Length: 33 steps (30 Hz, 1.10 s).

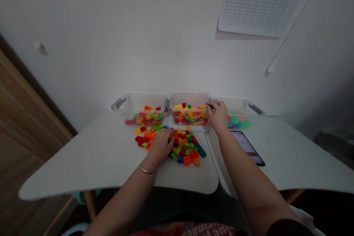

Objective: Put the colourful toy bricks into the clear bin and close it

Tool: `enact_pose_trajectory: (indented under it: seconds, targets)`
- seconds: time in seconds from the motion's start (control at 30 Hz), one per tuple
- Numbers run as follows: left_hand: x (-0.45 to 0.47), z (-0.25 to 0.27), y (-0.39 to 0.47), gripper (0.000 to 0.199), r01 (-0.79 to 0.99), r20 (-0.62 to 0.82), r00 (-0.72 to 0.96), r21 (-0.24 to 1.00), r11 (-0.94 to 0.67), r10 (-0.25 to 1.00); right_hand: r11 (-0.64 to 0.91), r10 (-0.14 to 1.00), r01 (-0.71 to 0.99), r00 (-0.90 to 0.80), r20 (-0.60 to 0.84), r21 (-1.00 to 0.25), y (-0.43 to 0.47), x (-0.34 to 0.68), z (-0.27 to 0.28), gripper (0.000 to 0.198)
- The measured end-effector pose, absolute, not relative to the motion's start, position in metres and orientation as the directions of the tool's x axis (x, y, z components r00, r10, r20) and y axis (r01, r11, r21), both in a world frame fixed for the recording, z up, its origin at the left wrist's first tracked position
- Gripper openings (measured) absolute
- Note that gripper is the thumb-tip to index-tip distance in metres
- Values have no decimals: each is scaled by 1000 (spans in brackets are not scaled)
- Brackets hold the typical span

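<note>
My left hand (161, 143), with a silver bangle at its wrist, rests on a loose pile of coloured toy building bricks (184, 147). Its thumb and fingers are apart, though some fingertips are hidden among the bricks. Raised at the right edge of the middle clear box (190, 125), my right hand (218, 116) pinches a small blue brick (211, 107). That box holds many yellow, red and green bricks (189, 115). Red, orange and green pieces (149, 117) fill part of the left clear box (132, 101).
Behind my right wrist, a right clear box (238, 104) contains green and blue pieces (239, 121). A phone (249, 149) with a lit screen lies right of my forearm. Two white tabletops (96, 151) meet at a seam. The wall behind carries a printed sheet (254, 3).
</note>
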<state>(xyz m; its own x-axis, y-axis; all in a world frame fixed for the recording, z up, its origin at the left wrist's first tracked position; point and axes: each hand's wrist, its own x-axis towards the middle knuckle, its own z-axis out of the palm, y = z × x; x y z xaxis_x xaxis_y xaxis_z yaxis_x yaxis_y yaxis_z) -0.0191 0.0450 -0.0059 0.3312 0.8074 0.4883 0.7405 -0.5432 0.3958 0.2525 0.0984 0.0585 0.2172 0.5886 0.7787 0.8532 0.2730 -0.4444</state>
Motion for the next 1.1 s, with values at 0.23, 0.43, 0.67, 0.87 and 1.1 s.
enact_pose_trajectory:
  seconds: [0.23, 0.43, 0.67, 0.87, 1.1]
  targets:
    - [-20, -9, 47, 31, 738, 498, 326, 397, -545, 804, 293, 584, 799, 284, 760, -524, 101, 254, 58, 23]
    - [-21, -9, 47, 31, 741, 487, 326, 400, -539, 810, 314, 601, 759, 306, 738, -570, 111, 257, 64, 17]
    - [-20, -9, 46, 31, 737, 485, 333, 402, -544, 809, 295, 591, 771, 317, 742, -564, 113, 259, 62, 13]
    - [-20, -10, 46, 32, 737, 494, 327, 400, -545, 806, 305, 620, 780, 274, 736, -547, 110, 259, 63, 15]
    - [-20, -6, 45, 32, 742, 470, 340, 399, -539, 815, 402, 516, 568, 507, 690, -718, 97, 261, 57, 28]
